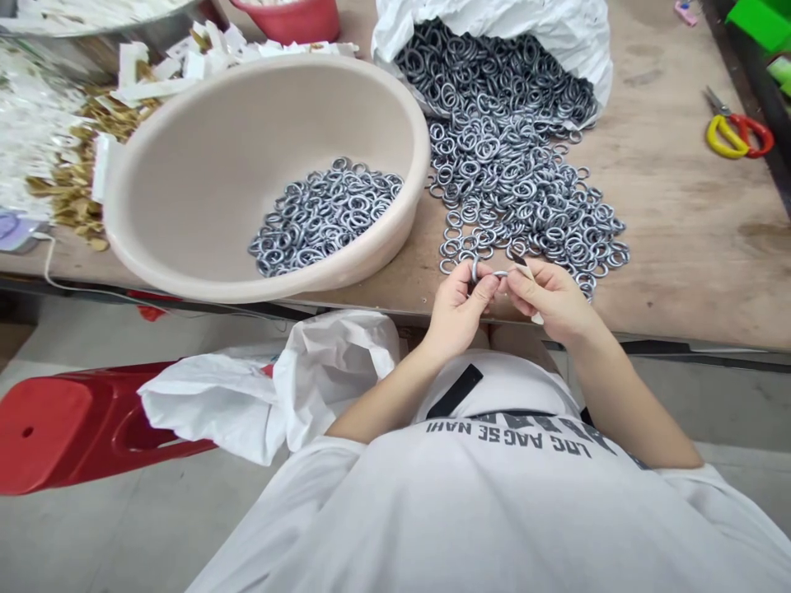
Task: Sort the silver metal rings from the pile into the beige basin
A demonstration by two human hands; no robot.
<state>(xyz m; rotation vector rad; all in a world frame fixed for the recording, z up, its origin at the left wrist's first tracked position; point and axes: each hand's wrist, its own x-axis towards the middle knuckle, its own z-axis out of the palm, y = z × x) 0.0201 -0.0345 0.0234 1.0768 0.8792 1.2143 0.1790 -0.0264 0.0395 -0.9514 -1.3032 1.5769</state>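
At the table's front edge my left hand (461, 306) pinches a grey ring (475, 270) held upright. Between both hands another grey ring (499, 273) lies flatter, its ends hidden by fingertips. My right hand (552, 301) is closed on a thin tool with a pale handle and dark tip (520, 260). Just beyond my hands spreads a heap of grey rings (519, 181), spilling from a white sack (494, 16). To the left, a large beige basin (203, 156) stands tilted, with a pile of similar rings (327, 216) inside.
Scissors (738, 136) with yellow and red handles lie at the right. White and brown pieces (92, 123), a metal bowl (80, 49) and a red bowl (297, 18) are at the upper left. Below the table are a red stool (49, 428) and a white bag (334, 371).
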